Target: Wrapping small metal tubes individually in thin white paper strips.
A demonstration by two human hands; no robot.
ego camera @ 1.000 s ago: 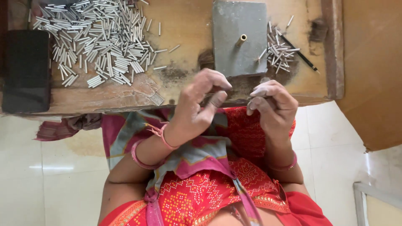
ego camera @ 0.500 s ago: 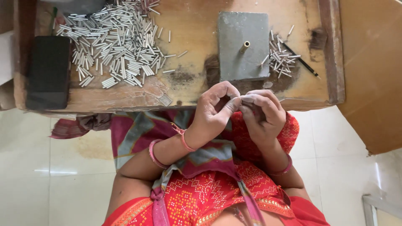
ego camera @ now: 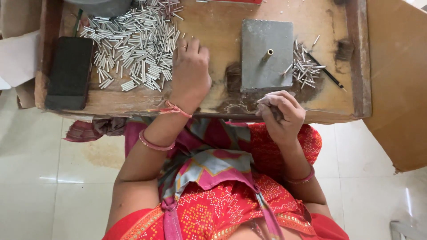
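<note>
Left hand (ego camera: 190, 71) touches tube pile (ego camera: 133, 49); right hand (ego camera: 281, 116) at tray edge (ego camera: 222, 116).

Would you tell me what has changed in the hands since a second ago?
The left hand left the right hand and reached out to the pile of small metal tubes. The right hand stayed curled at the wooden tray's near edge. The grey block did not move.

The tubes (ego camera: 133, 44) are short, thin, silvery metal pieces lying flat in a loose heap on the far left part of the bench (ego camera: 213, 26), pointing every which way. The left hand (ego camera: 191, 71) rests palm down at the heap's right edge, fingertips among them. The right hand (ego camera: 282, 115) is curled at the near edge of the bench.
</note>
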